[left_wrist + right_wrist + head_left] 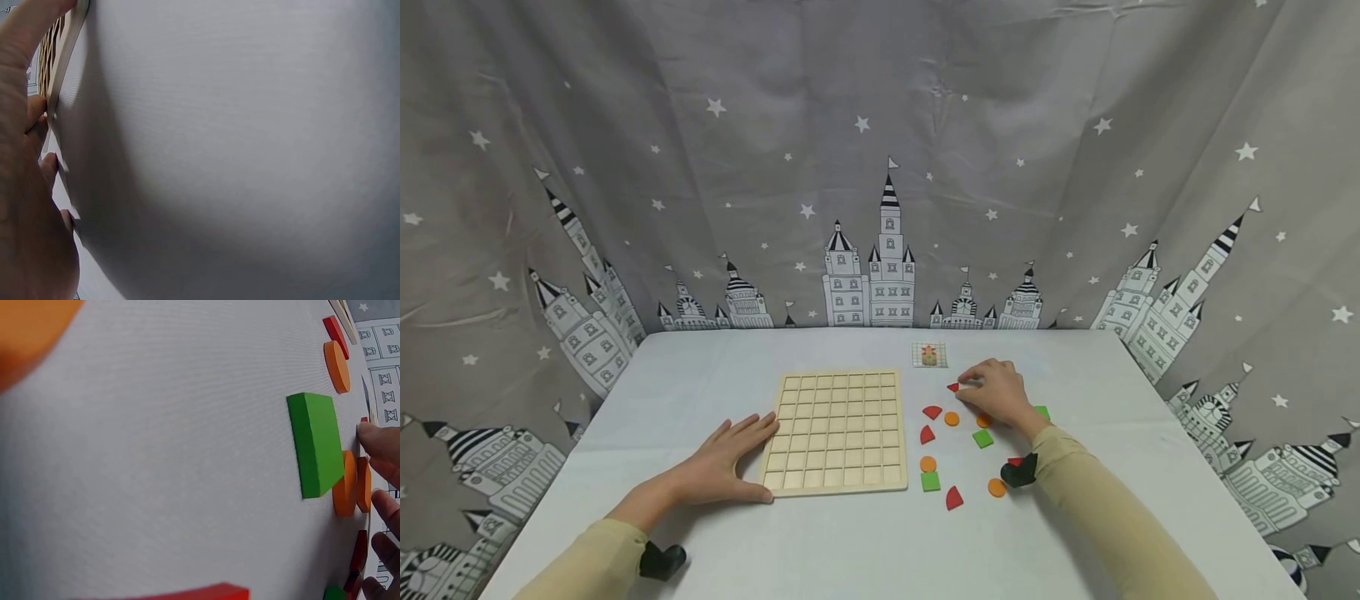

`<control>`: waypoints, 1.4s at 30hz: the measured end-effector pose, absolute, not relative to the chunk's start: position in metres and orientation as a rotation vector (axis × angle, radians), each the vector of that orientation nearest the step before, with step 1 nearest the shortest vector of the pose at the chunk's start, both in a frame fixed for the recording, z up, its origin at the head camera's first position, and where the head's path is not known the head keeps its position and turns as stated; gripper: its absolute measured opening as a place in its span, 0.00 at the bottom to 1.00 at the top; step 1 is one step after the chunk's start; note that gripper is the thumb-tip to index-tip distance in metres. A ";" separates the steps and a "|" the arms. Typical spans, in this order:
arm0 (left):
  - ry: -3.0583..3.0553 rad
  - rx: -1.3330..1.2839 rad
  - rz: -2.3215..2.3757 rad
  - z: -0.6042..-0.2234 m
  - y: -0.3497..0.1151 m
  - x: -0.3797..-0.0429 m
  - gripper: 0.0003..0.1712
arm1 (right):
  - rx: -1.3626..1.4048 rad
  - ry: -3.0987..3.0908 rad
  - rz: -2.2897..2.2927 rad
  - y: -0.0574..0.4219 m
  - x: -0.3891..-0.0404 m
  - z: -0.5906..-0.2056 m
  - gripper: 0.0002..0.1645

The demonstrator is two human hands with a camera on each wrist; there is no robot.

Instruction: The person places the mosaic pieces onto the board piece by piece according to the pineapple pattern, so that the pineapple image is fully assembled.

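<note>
A pale wooden grid board [837, 433] lies on the white table. My left hand [722, 462] rests at its left edge with fingers spread, fingertips on the rim and thumb by the near corner. To the board's right, my right hand [997, 392] pinches a small red quarter-circle piece [953, 387] between thumb and fingertips; the piece is partly hidden by them. In the right wrist view the thumb [370, 434] meets a sliver of red. Around this hand lie a green square [982, 438], an orange disc [952, 418] and a red quarter-circle [932, 412].
Behind the pieces lies a small pattern card [929, 355] with a gridded picture. Nearer me are another green square [930, 482], an orange disc [997, 487] and a red quarter-circle [954, 498]. A grey castle-print curtain [865, 167] hangs behind the table.
</note>
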State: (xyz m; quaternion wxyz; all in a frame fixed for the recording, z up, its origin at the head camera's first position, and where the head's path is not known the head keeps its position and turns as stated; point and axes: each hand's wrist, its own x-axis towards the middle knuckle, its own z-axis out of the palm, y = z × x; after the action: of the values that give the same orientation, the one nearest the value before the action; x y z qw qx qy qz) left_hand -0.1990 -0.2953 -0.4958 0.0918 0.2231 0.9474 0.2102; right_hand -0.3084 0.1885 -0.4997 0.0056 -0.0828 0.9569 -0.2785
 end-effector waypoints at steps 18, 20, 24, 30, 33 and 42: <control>2.777 0.709 0.637 -0.490 -0.302 -0.204 0.66 | -0.232 2.978 -0.888 0.188 -0.307 -0.496 0.18; 2.782 0.714 0.638 -0.489 -0.303 -0.204 0.64 | -0.240 2.981 -0.885 0.188 -0.308 -0.497 0.18; 2.794 0.711 0.643 -0.489 -0.302 -0.204 0.59 | -0.252 2.978 -0.895 0.188 -0.308 -0.498 0.18; 2.800 0.651 0.655 -0.490 -0.303 -0.202 0.54 | -0.279 2.984 -0.889 0.187 -0.308 -0.499 0.17; 2.807 0.661 0.653 -0.490 -0.304 -0.202 0.55 | -0.295 2.994 -0.877 0.185 -0.309 -0.499 0.16; 2.814 0.707 0.635 -0.490 -0.303 -0.203 0.55 | -0.400 3.052 -0.838 0.184 -0.313 -0.500 0.12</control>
State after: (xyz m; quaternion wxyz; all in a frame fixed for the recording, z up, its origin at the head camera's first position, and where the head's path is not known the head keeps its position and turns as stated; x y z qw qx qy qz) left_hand -0.2030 -0.3026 -0.4899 0.0857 0.2373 0.9439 0.2129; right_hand -0.3133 0.1844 -0.5003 -0.0245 -0.1254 0.9564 -0.2626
